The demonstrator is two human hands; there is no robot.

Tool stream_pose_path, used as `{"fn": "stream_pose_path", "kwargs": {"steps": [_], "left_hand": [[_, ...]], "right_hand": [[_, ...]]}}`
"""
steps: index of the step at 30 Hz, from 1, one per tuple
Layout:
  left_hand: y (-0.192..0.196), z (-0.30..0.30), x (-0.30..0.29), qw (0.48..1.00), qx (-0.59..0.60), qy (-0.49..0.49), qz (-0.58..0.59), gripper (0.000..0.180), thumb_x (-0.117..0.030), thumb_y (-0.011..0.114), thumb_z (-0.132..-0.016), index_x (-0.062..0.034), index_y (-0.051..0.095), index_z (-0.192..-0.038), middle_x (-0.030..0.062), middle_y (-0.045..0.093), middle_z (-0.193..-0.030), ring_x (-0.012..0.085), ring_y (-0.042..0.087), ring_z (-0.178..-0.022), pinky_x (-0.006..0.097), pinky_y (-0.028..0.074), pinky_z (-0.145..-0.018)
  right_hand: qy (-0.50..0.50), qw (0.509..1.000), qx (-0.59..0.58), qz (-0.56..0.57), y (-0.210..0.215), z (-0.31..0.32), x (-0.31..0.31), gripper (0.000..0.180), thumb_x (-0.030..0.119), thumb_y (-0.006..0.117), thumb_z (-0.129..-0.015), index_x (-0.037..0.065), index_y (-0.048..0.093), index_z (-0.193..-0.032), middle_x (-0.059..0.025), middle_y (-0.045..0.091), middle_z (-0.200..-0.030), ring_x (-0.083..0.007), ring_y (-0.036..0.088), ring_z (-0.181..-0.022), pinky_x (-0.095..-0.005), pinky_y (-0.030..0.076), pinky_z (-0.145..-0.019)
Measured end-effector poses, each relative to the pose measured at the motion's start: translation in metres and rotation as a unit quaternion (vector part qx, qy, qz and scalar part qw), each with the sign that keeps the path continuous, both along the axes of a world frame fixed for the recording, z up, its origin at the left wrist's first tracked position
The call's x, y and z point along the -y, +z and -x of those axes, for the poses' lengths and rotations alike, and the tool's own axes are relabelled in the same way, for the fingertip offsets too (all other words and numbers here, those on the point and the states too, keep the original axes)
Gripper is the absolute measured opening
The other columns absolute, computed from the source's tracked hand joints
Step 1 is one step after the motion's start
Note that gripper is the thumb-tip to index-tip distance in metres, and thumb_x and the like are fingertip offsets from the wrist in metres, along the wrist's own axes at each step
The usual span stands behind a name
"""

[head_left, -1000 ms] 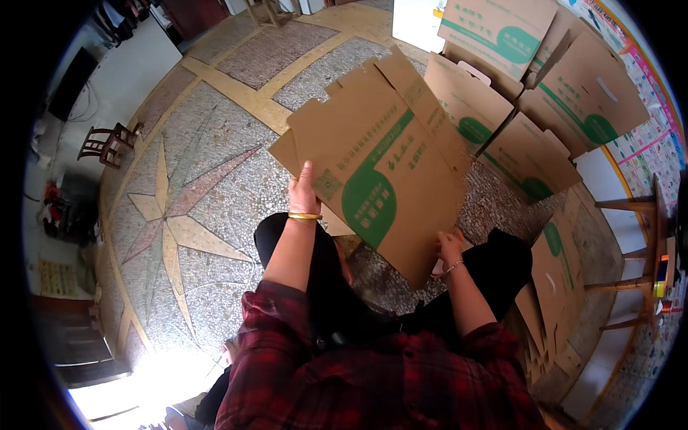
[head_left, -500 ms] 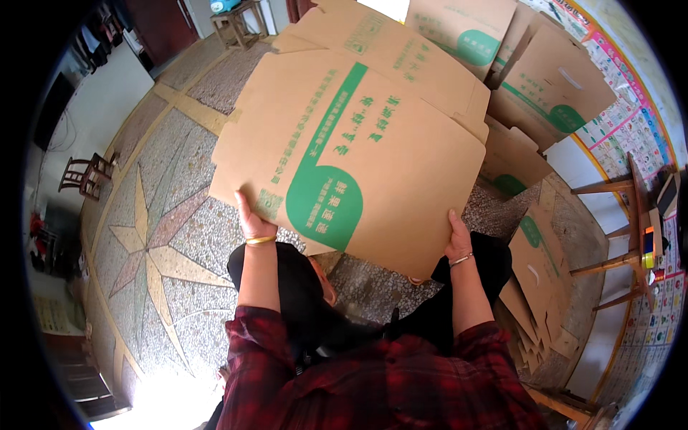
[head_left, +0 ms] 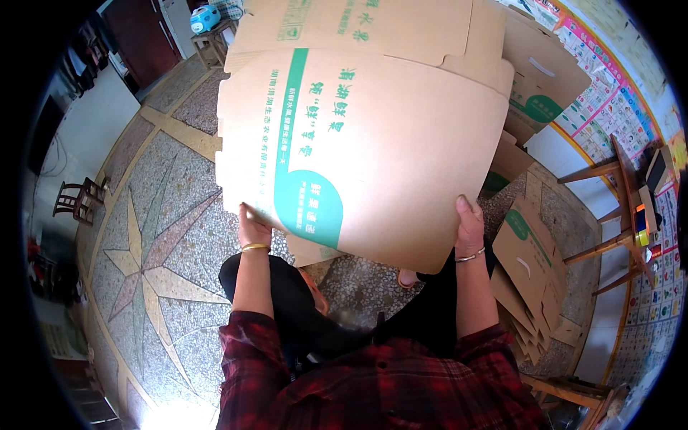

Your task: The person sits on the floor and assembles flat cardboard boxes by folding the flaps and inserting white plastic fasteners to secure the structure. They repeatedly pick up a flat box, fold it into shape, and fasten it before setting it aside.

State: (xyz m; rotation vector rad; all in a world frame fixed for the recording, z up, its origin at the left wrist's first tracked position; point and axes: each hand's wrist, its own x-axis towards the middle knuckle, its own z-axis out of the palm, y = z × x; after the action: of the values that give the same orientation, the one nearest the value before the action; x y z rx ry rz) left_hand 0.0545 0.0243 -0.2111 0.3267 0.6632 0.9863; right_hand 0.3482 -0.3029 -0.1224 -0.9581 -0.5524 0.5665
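A large flattened cardboard box (head_left: 401, 143), brown with green print, is held up in front of me, tilted and slightly bowed. My left hand (head_left: 254, 228) grips its near left corner, the thumb on the printed face and the other fingers mostly hidden behind. At the near right corner my right hand (head_left: 469, 223) pinches the edge, thumb on top, fingers underneath out of sight. Under the near edge, close to my left knee, a smaller piece of cardboard (head_left: 309, 251) shows in part.
A pile of flat cardboard sheets (head_left: 534, 265) lies on the floor to my right. Opened cardboard boxes (head_left: 548, 75) stand behind it. A wooden table (head_left: 620, 186) is by the poster-covered wall. Far left are a small wooden chair (head_left: 80, 199) and a stool (head_left: 209, 47) bearing a blue object (head_left: 205, 18).
The cardboard has been raised closer and turned a little, its printed strip now more upright in view. Both hands have kept their hold on its near corners.
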Motion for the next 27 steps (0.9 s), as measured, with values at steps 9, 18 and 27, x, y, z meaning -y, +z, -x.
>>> {"fn": "stream_pose_path", "kwargs": {"steps": [9,18,27], "left_hand": [[-0.006,-0.016,0.016,0.976,-0.206,-0.042,0.058,0.055,-0.039,0.047,-0.088,-0.0096,0.033,-0.132,0.0239,0.038,-0.125,0.0349,0.041,-0.115,0.052,0.041,-0.086],[-0.008,-0.007,0.009,0.97,-0.24,-0.024,-0.019,0.06,-0.036,0.05,-0.086,-0.0128,0.028,-0.136,0.0113,0.03,-0.136,0.0274,0.041,-0.116,0.051,0.041,-0.086],[0.01,-0.015,0.022,0.972,-0.204,-0.025,-0.112,0.061,-0.03,0.051,-0.088,-0.0077,0.025,-0.138,0.0096,0.033,-0.137,0.0253,0.044,-0.115,0.043,0.043,-0.086]], "right_hand": [[-0.036,0.991,0.126,0.035,0.053,0.002,-0.004,0.024,0.015,0.053,-0.088,-0.001,0.057,-0.105,-0.0026,0.06,-0.093,-0.0089,0.055,-0.079,-0.0242,0.045,-0.07],[0.036,0.968,0.215,0.126,0.108,0.007,-0.025,0.026,0.014,0.052,-0.089,-0.004,0.056,-0.106,-0.002,0.06,-0.091,-0.0073,0.054,-0.077,-0.0223,0.044,-0.068],[0.105,0.89,0.357,0.264,0.131,-0.002,-0.042,0.027,0.019,0.055,-0.087,-0.006,0.059,-0.097,-0.0016,0.059,-0.077,-0.0061,0.052,-0.069,-0.0226,0.043,-0.061]]}}
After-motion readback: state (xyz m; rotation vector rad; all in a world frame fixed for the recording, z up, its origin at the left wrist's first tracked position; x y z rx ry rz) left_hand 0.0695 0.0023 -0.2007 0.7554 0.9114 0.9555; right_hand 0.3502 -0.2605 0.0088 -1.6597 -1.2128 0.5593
